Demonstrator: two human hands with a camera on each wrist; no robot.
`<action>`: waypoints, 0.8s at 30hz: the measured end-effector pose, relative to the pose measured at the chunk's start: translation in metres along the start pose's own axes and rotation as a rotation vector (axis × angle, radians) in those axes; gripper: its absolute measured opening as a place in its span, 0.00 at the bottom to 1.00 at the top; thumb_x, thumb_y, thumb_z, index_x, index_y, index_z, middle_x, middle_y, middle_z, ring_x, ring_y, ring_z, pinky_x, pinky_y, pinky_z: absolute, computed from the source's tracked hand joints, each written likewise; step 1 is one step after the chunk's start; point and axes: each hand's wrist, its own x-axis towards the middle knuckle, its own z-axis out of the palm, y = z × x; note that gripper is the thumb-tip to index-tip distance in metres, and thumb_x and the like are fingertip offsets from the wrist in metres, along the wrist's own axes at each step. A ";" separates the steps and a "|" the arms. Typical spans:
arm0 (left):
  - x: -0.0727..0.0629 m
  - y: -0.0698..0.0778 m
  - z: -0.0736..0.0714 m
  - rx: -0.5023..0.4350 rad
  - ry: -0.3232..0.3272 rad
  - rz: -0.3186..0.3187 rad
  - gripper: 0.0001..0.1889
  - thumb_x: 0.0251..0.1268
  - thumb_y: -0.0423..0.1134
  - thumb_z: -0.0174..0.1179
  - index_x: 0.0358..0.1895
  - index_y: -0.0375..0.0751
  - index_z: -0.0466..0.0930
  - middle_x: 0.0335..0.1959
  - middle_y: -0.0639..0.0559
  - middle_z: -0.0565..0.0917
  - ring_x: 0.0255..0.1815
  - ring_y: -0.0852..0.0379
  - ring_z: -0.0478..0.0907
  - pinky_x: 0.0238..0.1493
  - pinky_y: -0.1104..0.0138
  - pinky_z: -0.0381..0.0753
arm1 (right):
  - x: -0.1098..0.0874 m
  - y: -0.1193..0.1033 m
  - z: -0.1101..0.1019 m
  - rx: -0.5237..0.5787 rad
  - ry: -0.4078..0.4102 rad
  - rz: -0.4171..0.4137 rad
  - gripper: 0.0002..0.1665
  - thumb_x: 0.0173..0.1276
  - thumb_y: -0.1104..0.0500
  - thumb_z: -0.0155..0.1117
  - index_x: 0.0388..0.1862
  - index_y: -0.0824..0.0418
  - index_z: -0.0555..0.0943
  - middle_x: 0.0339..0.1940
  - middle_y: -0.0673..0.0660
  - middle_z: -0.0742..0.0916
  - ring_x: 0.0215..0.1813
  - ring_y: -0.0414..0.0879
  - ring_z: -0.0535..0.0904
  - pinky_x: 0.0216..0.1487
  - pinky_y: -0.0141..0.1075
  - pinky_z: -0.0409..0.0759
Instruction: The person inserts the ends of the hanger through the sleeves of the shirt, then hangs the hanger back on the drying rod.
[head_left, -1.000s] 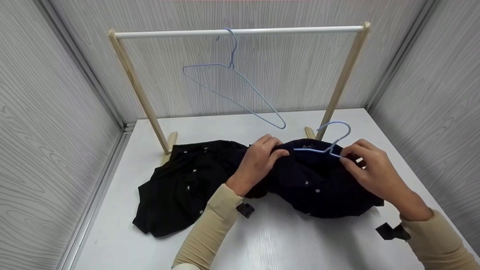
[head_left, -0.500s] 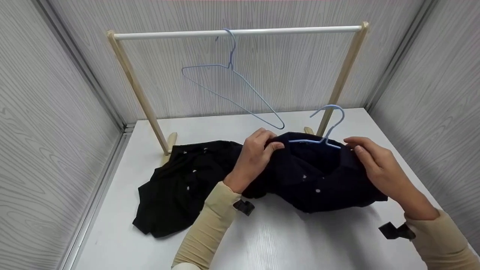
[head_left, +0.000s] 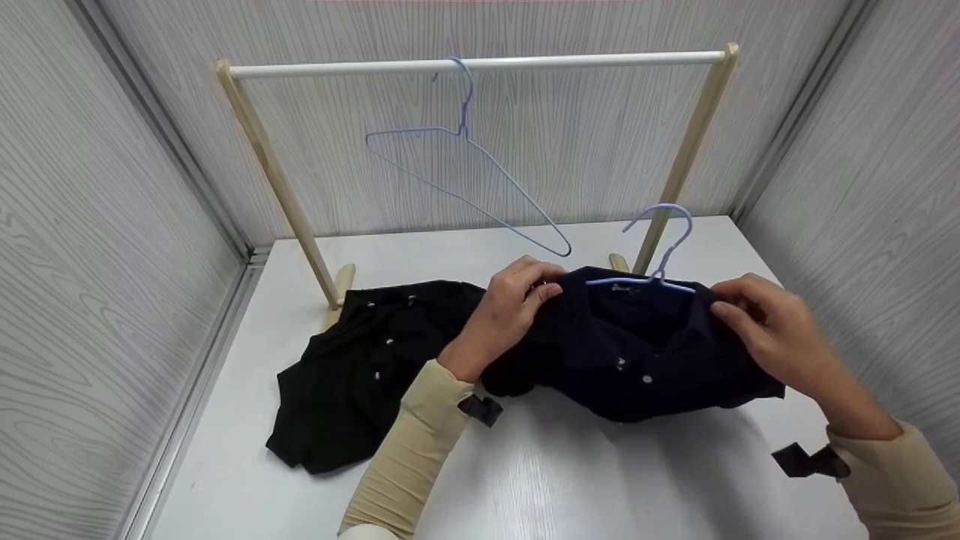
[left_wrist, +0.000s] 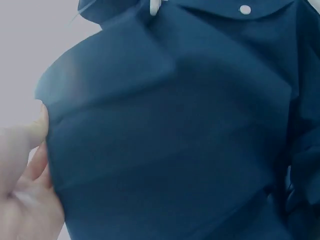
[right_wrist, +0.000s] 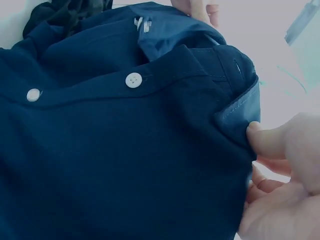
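A navy button-up shirt [head_left: 660,352] is spread between both hands at the right of the table, its collar facing up. My left hand [head_left: 506,311] pinches its left shoulder between thumb and fingers; the left wrist view shows the thumb on the cloth edge [left_wrist: 170,125]. On the other side my right hand [head_left: 780,330] grips the right shoulder, thumb in front. Inside the neck opening sits a blue wire hanger [head_left: 657,276], hook upright above the collar, its arm ends hidden under the cloth. White buttons [right_wrist: 133,80] run along the front in the right wrist view.
A black garment [head_left: 345,397] with buttons lies at the left of the white table [head_left: 525,480]. Behind stands a wooden-legged rack with a white rail [head_left: 585,61], where another blue hanger [head_left: 463,131] hangs bare. Panelled walls enclose the back and sides.
My right hand has gone from the hanger's arm to the shirt's right shoulder and moved right. The hanger has risen, and the right side of the collar now covers its arm.
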 end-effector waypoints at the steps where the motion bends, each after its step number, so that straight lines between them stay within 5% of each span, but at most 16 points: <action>1: 0.000 -0.001 -0.002 0.000 -0.017 0.011 0.12 0.72 0.39 0.57 0.51 0.37 0.83 0.45 0.46 0.84 0.45 0.58 0.79 0.49 0.69 0.79 | 0.000 0.001 -0.002 0.019 0.003 0.010 0.12 0.61 0.77 0.65 0.41 0.66 0.85 0.28 0.48 0.80 0.29 0.34 0.70 0.33 0.22 0.67; 6: -0.004 -0.006 -0.008 0.058 -0.066 0.021 0.10 0.72 0.36 0.58 0.49 0.37 0.84 0.43 0.47 0.85 0.45 0.58 0.81 0.49 0.71 0.80 | -0.004 0.006 -0.013 0.027 -0.009 0.056 0.13 0.63 0.76 0.64 0.44 0.65 0.84 0.28 0.46 0.79 0.28 0.34 0.70 0.30 0.23 0.68; 15: -0.005 -0.009 -0.009 0.173 -0.055 -0.041 0.08 0.70 0.39 0.60 0.43 0.41 0.86 0.40 0.50 0.84 0.43 0.58 0.81 0.48 0.70 0.80 | -0.004 0.011 -0.026 -0.033 0.030 0.103 0.12 0.63 0.75 0.63 0.44 0.66 0.85 0.28 0.41 0.77 0.28 0.32 0.69 0.31 0.21 0.65; 24: 0.011 -0.002 -0.022 0.337 -0.011 -0.042 0.08 0.70 0.40 0.61 0.45 0.43 0.86 0.41 0.51 0.84 0.44 0.55 0.79 0.47 0.67 0.80 | -0.005 0.020 -0.032 -0.080 0.053 0.107 0.10 0.63 0.72 0.64 0.43 0.66 0.85 0.28 0.39 0.77 0.29 0.30 0.69 0.33 0.21 0.64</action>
